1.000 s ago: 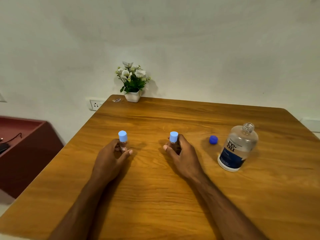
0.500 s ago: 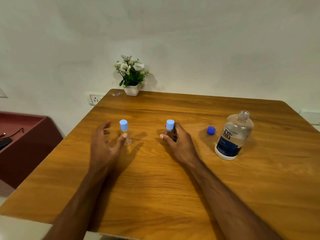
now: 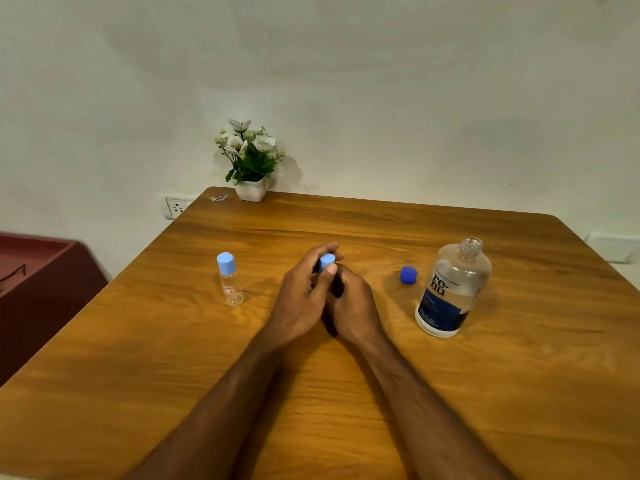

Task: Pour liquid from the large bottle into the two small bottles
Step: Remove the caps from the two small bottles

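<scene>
Both forearms are bare, with no sleeves in view. The left hand (image 3: pixel 301 299) and right hand (image 3: pixel 353 306) show no rings, watch or gloves.

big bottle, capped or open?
Open. The big bottle stands upright with its threaded neck bare; its blue cap lies on the table to its left.
</scene>
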